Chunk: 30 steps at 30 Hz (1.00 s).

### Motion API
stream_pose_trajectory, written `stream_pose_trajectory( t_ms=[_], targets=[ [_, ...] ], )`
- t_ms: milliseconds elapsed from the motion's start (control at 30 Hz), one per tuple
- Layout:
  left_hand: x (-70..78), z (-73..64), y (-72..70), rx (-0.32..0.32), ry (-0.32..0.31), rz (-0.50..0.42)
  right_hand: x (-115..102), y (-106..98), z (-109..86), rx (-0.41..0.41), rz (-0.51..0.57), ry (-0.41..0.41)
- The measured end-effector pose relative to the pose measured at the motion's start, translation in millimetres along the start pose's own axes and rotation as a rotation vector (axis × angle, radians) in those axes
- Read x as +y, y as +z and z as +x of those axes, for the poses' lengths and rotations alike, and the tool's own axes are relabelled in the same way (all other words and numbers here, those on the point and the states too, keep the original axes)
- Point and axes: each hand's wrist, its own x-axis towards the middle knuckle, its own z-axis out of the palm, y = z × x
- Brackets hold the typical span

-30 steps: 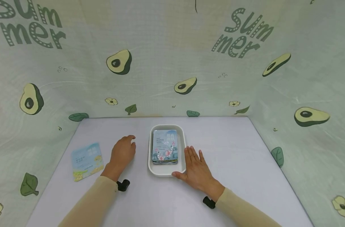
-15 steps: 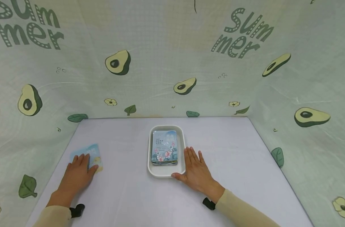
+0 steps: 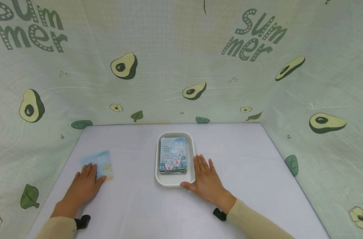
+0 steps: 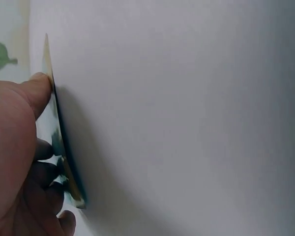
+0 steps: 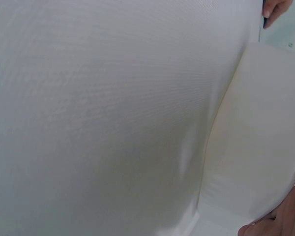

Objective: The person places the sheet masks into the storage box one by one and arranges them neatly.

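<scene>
My left hand (image 3: 83,189) is at the left of the table and holds a flat light-blue packet (image 3: 103,162) with yellow print, its thumb at the near edge and its fingers over the face. In the left wrist view the packet (image 4: 59,128) shows nearly edge-on beside the thumb and fingers, with a shadow on the cloth. Part of it is hidden under the hand. My right hand (image 3: 206,182) rests with straight fingers along the right side of a white tray (image 3: 169,181), thumb at its near corner. A stack of similar packets (image 3: 173,154) lies in the tray, a pink-flowered one on top.
A white cloth-covered table (image 3: 235,156) lies under everything. A curtain (image 3: 157,43) printed with avocados and leaves stands behind and at both sides. In the right wrist view the tray's outer wall (image 5: 253,132) fills the right side.
My left hand has moved from beside the tray to the packet at the left. The packet has shifted slightly right since half a second ago. My right hand and the tray have stayed put.
</scene>
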Motion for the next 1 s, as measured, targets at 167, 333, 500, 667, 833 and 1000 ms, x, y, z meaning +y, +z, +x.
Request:
stream_pose_trajectory(
  t_ms=[167, 333, 500, 667, 833, 1000],
  targets=[
    [32.9, 10.3, 6.6, 0.004, 0.034, 0.009, 0.0, -0.5, 0.1, 0.006, -0.003, -0.001],
    [65.0, 19.9, 16.1, 0.016, 0.085, 0.038, -0.6, -1.5, 0.0, 0.001, -0.007, -0.002],
    [89.0, 25.2, 24.7, 0.006, 0.114, 0.037, -1.6, -3.0, -0.5, -0.011, 0.000, 0.007],
    [97.8, 25.4, 24.8, 0.011, 0.126, 0.035, -2.2, -2.3, -0.1, -0.018, 0.006, 0.011],
    [87.6, 32.3, 7.5, 0.070, 0.140, 0.053, -1.9, -2.6, 0.0, -0.025, -0.007, 0.011],
    [74.0, 51.1, -6.8, 0.047, 0.112, 0.102, -1.5, -2.3, -0.3, -0.020, -0.007, 0.016]
  ],
)
